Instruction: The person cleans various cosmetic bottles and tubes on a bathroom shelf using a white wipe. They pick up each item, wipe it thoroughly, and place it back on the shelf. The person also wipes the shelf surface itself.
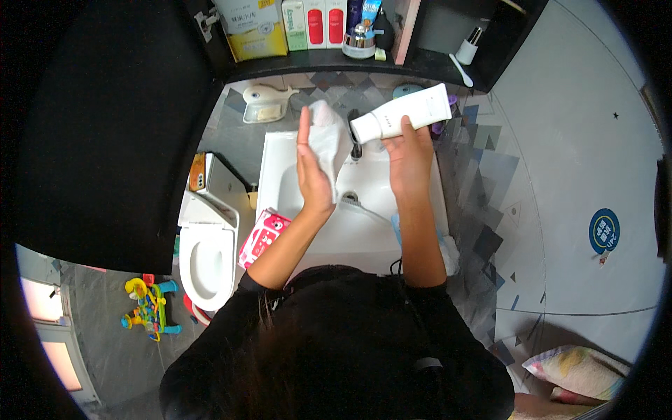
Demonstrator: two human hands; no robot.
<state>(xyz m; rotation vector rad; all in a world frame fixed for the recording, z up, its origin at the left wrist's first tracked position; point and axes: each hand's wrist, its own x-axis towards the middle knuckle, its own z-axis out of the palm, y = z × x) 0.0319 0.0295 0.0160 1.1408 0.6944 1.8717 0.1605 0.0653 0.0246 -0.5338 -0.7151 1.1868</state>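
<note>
My right hand (412,157) grips a white squeeze tube (415,113) above the far right part of the basin. The tube lies tilted, with its cap end to the left and dark writing on its side. My left hand (313,181) is upright with its fingers extended. A white cloth or tissue (324,144) rests along its palm, and the thumb's hold on it is hard to see. Below both hands is a white washbasin (359,241). A brush with a pale handle (370,211) lies in it near the drain (349,197). Between the hands stands a dark faucet (356,151), partly covered by the tube.
A black cabinet shelf (315,59) holds boxes, a jar (359,44) and bottles. Its door (121,131) hangs wide at left. Behind the basin sits a whale-shaped soap dish (265,104). A pink wipes pack (263,239) and a toilet (207,262) are at left; a toy (149,307) stands on the floor.
</note>
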